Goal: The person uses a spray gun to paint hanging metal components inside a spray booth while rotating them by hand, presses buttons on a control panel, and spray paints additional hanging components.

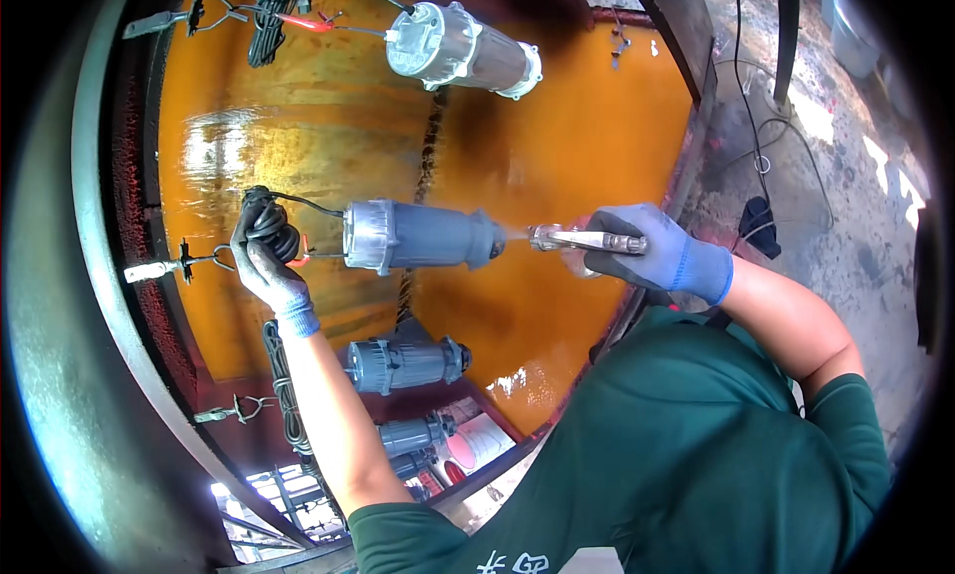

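Observation:
My left hand [267, 274], in a grey-and-blue glove, is closed round a bundle of coiled black cable [265, 219]. From that bundle a cable runs to the bare silver end of a cylindrical motor pump [428, 236], whose body is coated grey-blue. The pump hangs from a wire hook [223, 259]. In my gloved right hand [665, 254] is a metal spray gun [587, 239], its nozzle a short way off the pump's dark end. Fine mist shows between nozzle and pump. My right fingers are wrapped round the gun's handle, which they partly hide.
A bare silver pump [463, 52] hangs at the top, its cable [269, 32] bundled beside it. Grey-blue pumps [408, 365] hang in a row below. An orange, wet-looking panel [557, 156] stands behind. A metal rail [90, 176] curves along the left. Hoses [766, 136] hang at the right.

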